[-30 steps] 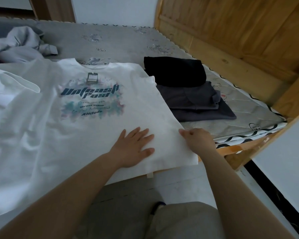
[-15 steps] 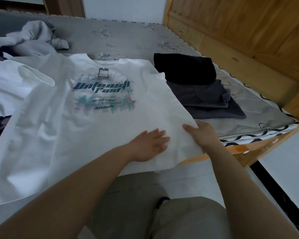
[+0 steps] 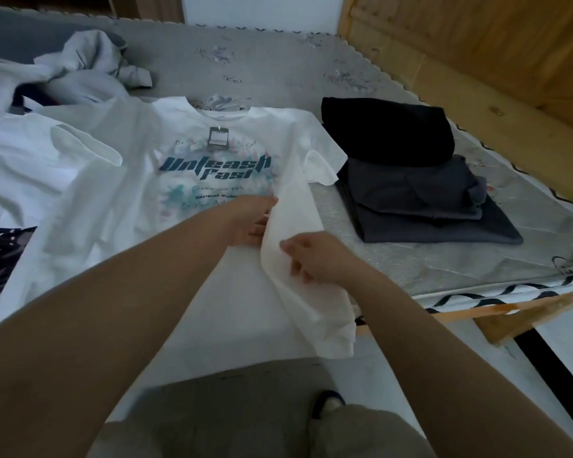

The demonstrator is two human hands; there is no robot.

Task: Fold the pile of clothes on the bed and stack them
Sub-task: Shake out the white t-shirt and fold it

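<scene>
White printed T-shirt (image 3: 139, 200) lying face-up on bed (image 3: 278, 71), hem hanging over near edge. Right hand (image 3: 318, 259) pinching right side panel, lifting it inward. Left hand (image 3: 250, 221) lying flat on chest print, fingertips tucked under raised flap. Dark folded stack (image 3: 411, 180) sitting just right of shirt.

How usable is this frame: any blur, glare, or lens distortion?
Head view: soft, dim daylight without glare; the white T-shirt print reads sharply; the right hand is slightly blurred; wide-angle bending curves the bed frame; the black garment loses fold detail.
</scene>
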